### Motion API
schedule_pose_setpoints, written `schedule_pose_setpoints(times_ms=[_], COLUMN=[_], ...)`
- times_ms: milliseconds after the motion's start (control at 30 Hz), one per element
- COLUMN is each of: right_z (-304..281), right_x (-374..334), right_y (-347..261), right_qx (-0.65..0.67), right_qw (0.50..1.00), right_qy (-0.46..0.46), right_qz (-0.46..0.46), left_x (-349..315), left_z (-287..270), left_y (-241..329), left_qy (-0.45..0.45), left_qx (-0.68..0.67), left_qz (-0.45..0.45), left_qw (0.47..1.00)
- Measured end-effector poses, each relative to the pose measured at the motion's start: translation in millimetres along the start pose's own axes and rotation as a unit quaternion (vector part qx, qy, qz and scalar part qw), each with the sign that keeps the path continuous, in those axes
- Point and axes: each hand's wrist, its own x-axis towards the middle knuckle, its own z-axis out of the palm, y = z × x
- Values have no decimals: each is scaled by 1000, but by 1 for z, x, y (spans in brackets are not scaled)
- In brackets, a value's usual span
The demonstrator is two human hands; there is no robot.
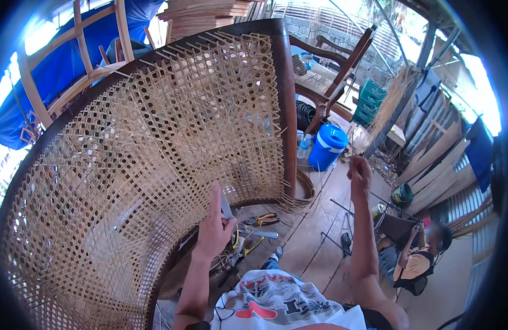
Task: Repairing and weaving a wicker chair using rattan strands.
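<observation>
— What do we count, from the left?
— One woven cane panel point(155, 154) in a dark frame, its edge touching our left hand point(214, 228), which pinches a thin blade, forefinger straight up. Just right of that hand, one pair of yellow-handled pliers point(263, 220) on the plank floor point(314, 231).
— And our right hand point(359, 175)?
— Raised, closed on one thin cane strand. Beyond it one blue jug point(326, 146); open floor between our hands.

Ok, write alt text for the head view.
A person's left hand presses a woven cane panel in a curved dark wooden frame while the right hand is raised, apparently pulling a thin strand. Pliers lie on the plank floor near a blue jug.
</observation>
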Motion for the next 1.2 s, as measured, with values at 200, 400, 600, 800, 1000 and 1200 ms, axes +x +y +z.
schedule_pose_setpoints(times_ms=[200,400,600,800,1000,1200], right_z=[100,146,197,204,224,247], right_x=[-24,-94,-172,-141,-98,-24], right_y=[-113,-103,-159,-177,-222,-226], right_qx=[78,132,50,29,0,-45], right_qw=[990,971,953,956,954,960], right_qy=[-115,-192,-296,-288,-270,-208], right_qz=[-35,46,-37,-40,-133,-181], left_x=[12,16,43,96,145,235], left_z=[-74,-27,56,50,4,-134], left_y=[51,12,12,23,50,68], left_qy=[123,94,129,98,103,243], left_qx=[-45,-277,-278,-256,-235,-19], left_qz=[42,-153,-62,-60,-19,-10], left_qw=[991,944,950,960,966,970])
